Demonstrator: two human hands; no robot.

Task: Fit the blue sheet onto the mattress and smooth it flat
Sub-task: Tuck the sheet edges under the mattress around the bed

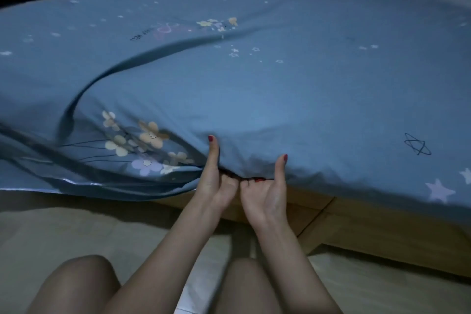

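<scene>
Left hand (216, 181) and right hand (265, 186) touching, both grip blue sheet (254, 99) hem at near mattress edge, thumbs up; loose fold runs left, nearer left hand; wooden bed frame (369, 232) below.

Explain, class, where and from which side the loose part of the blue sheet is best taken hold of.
Grip the blue sheet by its hanging hem left of the hands, near the flower print. Come from the near side, from below. That part sags in loose folds off the edge, while the left hand and right hand already hold the middle hem.
</scene>
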